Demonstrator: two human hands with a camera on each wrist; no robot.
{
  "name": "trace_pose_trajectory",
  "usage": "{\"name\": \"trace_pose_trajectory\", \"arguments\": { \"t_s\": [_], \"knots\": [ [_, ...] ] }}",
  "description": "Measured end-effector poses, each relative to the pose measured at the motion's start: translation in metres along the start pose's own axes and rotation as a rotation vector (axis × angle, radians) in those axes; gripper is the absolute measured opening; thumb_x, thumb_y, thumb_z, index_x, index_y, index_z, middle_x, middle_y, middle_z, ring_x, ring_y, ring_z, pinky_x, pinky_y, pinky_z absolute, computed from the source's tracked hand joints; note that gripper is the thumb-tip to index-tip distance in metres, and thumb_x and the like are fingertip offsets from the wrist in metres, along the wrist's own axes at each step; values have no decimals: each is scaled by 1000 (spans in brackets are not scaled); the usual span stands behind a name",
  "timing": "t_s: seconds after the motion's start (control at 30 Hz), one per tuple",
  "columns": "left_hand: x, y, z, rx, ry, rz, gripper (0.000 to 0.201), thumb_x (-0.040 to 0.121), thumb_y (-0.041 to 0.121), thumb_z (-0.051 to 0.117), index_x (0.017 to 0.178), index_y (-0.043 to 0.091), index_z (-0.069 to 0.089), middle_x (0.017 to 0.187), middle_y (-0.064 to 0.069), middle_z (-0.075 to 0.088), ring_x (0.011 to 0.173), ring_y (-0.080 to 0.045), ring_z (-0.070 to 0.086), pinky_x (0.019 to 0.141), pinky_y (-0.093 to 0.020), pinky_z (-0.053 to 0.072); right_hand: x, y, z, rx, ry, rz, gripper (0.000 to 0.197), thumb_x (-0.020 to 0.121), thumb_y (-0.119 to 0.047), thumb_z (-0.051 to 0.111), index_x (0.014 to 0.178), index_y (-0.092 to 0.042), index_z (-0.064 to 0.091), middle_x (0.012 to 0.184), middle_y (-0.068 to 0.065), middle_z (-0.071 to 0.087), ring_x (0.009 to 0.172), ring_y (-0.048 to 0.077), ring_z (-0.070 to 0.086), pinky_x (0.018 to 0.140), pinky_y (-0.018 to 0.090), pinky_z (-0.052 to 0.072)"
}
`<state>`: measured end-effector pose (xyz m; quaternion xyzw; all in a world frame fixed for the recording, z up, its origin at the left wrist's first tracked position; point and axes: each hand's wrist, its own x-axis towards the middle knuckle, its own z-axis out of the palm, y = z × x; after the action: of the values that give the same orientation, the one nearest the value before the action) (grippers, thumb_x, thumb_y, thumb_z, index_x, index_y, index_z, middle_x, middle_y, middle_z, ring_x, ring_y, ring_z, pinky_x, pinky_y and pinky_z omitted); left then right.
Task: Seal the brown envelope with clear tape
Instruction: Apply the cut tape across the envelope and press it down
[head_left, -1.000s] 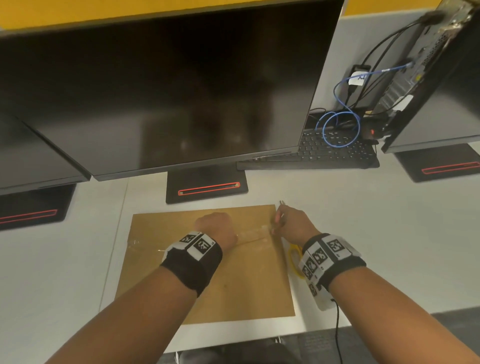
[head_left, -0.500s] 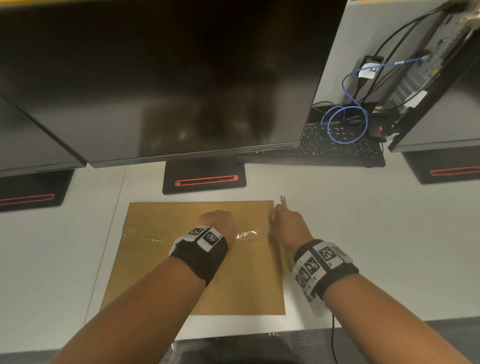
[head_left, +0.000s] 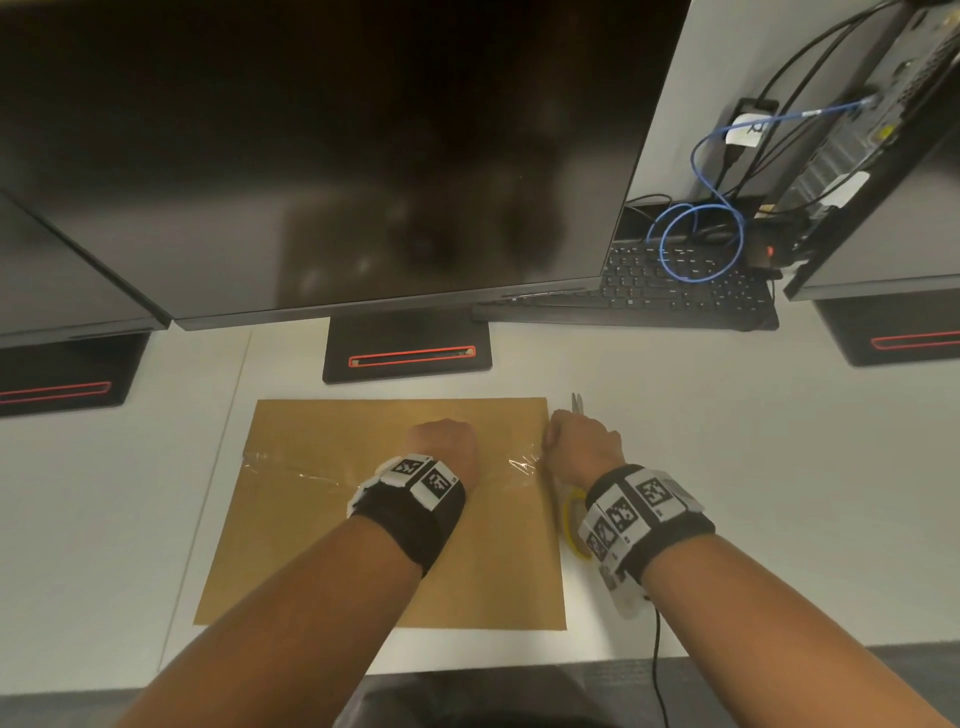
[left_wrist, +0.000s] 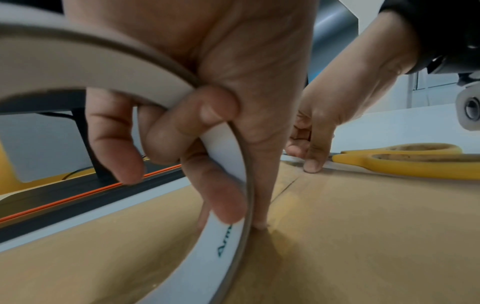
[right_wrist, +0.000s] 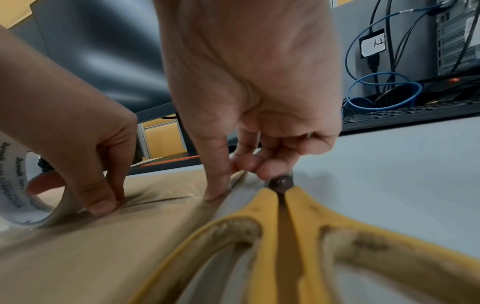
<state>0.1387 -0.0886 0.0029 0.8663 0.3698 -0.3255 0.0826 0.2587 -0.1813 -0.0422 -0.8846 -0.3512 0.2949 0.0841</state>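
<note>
The brown envelope (head_left: 379, 545) lies flat on the white desk. A strip of clear tape (head_left: 296, 467) runs across it from its left edge to its right edge. My left hand (head_left: 441, 444) grips the tape roll (left_wrist: 228, 156) over the envelope's middle, fingers hooked through the core, one fingertip down on the paper. At the envelope's right edge my right hand (head_left: 576, 441) pinches the crinkled tape end, thumb pressed on the edge and fingers curled by the scissors' pivot. Yellow-handled scissors (right_wrist: 259, 205) lie on the desk under that wrist.
A large dark monitor (head_left: 363, 156) hangs over the desk, its black stand base (head_left: 408, 353) just behind the envelope. A keyboard (head_left: 675, 296), a blue cable loop (head_left: 701, 244) and a computer case (head_left: 883, 130) sit at the back right. The desk's front edge (head_left: 519, 654) is near.
Both hands have stayed almost in place on the envelope. The tape between them lies lower on the paper, with a crinkle by my right hand. The head view has tilted slightly.
</note>
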Motion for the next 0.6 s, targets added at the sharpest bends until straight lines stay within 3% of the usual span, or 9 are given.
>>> {"name": "trace_pose_trajectory", "arguments": {
  "t_s": [0.1, 0.17, 0.27, 0.37, 0.5, 0.6],
  "knots": [
    [0, 2, 0, 10, -3, 3, 19, 90, 10, 50, 99, 9, 67, 99, -4, 69, 84, -22, 65, 71, -29, 48, 2, -1, 0, 3, -40, 31, 24, 86, -10, 45, 97, -19, 64, 99, -1, 66, 97, 21, 58, 93, 35, 37],
    [0, 2, 0, 4, -1, 4, 19, 90, 10, 51, 100, 10, 67, 101, -4, 69, 88, -23, 66, 71, -29, 48, -1, -4, 0, -41, -22, 28, 25, 87, -11, 45, 101, -16, 64, 103, 3, 67, 98, 23, 61, 93, 34, 42],
    [0, 0, 1, 14, 16, 21, 21, 90, 9, 49, 101, 9, 67, 104, -7, 69, 94, -24, 67, 70, -30, 46, -10, -15, 1, -45, 10, -143, 22, 86, -4, 48, 97, -11, 65, 102, 6, 64, 94, 24, 61, 87, 33, 48],
    [0, 0, 3, 32, 54, 45, 23, 92, 10, 48, 106, 8, 66, 109, -9, 68, 101, -26, 66, 72, -29, 44, -18, -32, 9, 153, -99, -299, 19, 87, -3, 49, 88, -10, 66, 92, 4, 63, 85, 20, 57, 80, 29, 48],
    [-2, -4, 5, -11, 93, 69, 28, 94, 29, 52, 103, 8, 68, 110, -11, 69, 101, -28, 66, 75, -30, 47, -12, -37, 20, 243, -195, -265, 19, 89, -6, 48, 82, -13, 64, 76, -7, 56, 80, 14, 54, 71, 21, 40],
    [-8, -19, 3, -117, 70, 30, 47, 88, 53, 52, 98, 10, 68, 103, -10, 71, 96, -27, 67, 77, -30, 49, -4, -37, 22, 270, -219, -219, 16, 86, -8, 52, 89, -6, 68, 85, 0, 60, 82, 16, 54, 73, 22, 42]
  ]
}}
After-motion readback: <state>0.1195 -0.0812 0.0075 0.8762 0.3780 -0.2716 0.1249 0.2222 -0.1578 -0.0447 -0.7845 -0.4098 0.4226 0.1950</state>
